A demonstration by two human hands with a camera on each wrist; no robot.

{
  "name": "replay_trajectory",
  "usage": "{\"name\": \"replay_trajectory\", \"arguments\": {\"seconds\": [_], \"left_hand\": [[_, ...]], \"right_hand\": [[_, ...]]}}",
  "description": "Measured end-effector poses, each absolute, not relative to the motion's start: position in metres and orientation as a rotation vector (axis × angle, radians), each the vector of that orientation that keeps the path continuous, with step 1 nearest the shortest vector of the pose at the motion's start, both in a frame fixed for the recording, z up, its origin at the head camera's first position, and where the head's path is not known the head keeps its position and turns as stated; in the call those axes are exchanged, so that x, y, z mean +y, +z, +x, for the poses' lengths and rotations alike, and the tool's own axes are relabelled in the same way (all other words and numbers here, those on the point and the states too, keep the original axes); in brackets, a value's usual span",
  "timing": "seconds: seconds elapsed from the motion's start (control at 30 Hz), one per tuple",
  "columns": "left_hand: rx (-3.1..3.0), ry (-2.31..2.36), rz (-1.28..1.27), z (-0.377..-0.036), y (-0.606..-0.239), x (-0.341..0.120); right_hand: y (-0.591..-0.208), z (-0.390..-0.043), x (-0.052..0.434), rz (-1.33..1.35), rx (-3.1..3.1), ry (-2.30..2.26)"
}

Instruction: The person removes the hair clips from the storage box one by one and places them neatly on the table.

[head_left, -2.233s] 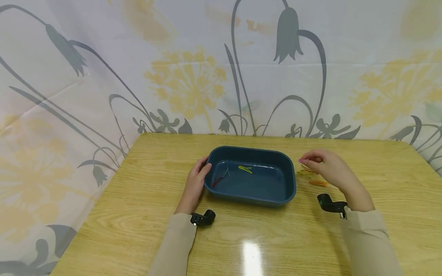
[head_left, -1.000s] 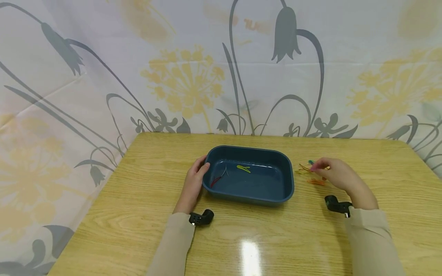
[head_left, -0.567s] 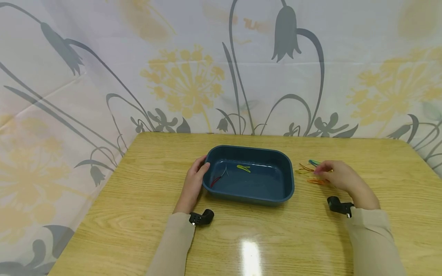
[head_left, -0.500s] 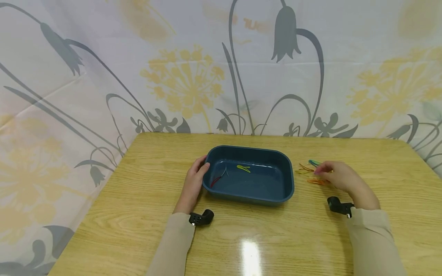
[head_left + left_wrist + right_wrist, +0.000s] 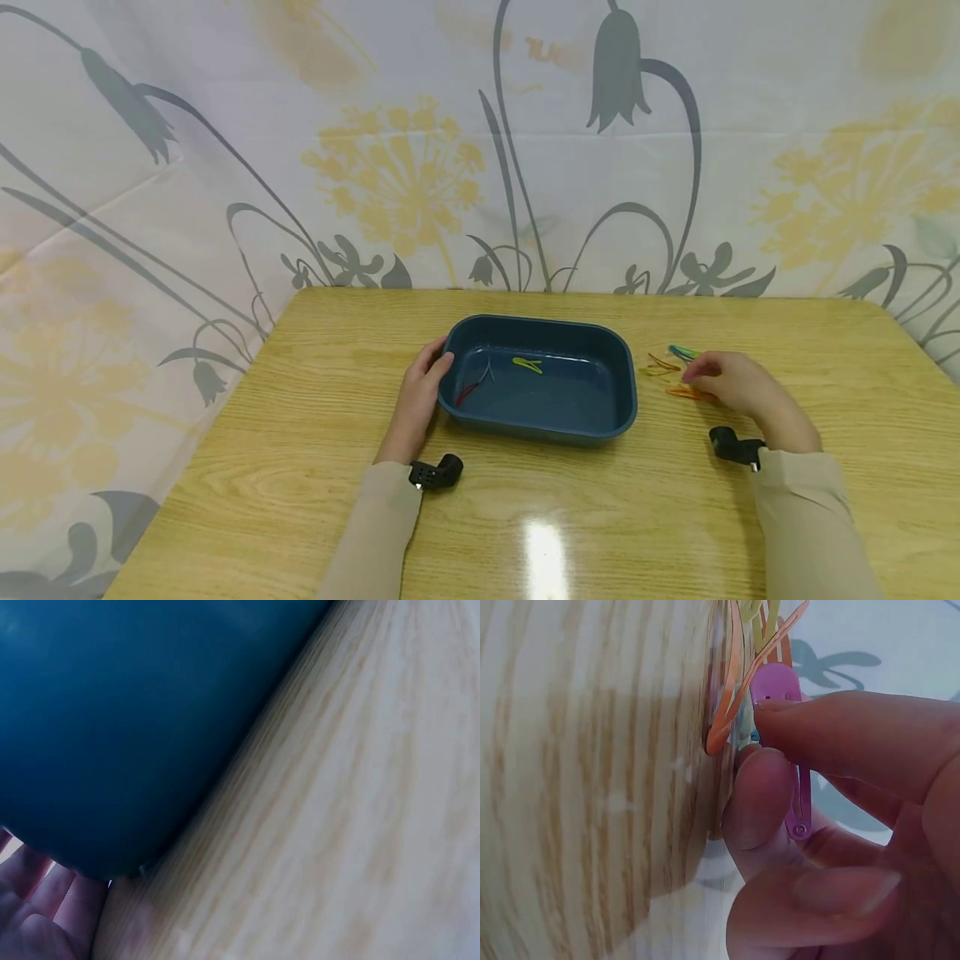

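Head view: three clips (image 5: 495, 377) already in tray (image 5: 537, 427); right hand (image 5: 726, 385) pinching purple clip (image 5: 784, 727), several left centre-right; left hand (image 5: 420, 398) gripping tray.

Beige long sleeves (image 5: 802, 525), a small black camera (image 5: 435, 473) at each wrist.

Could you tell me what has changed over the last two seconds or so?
The right hand moved right and down onto the hair clips on the table and now pinches a purple clip. The left hand still holds the blue tray, its contents unchanged.
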State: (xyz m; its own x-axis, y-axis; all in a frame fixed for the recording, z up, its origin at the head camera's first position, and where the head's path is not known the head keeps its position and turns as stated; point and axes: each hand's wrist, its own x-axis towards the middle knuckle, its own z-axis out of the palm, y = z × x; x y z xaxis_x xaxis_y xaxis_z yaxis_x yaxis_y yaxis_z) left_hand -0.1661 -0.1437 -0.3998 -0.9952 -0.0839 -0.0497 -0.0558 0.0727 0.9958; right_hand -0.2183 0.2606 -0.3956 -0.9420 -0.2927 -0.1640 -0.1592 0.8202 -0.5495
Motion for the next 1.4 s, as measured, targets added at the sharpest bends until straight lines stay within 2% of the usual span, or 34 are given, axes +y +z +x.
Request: {"name": "replay_trajectory", "arguments": {"seconds": [0.53, 0.87, 1.4], "left_hand": [[-2.289, -2.125, 0.147, -0.168, -0.402, -0.144], [-2.262, -2.102, 0.18, -0.18, -0.426, -0.148], [-2.275, -2.082, 0.187, -0.181, -0.427, -0.148]], "right_hand": [[-0.395, -0.219, 0.259, -0.351, 2.757, -0.787], [-0.397, -0.219, 0.259, -0.363, 2.773, -0.773], [-0.396, -0.22, 0.261, -0.357, 2.755, -0.805]]}}
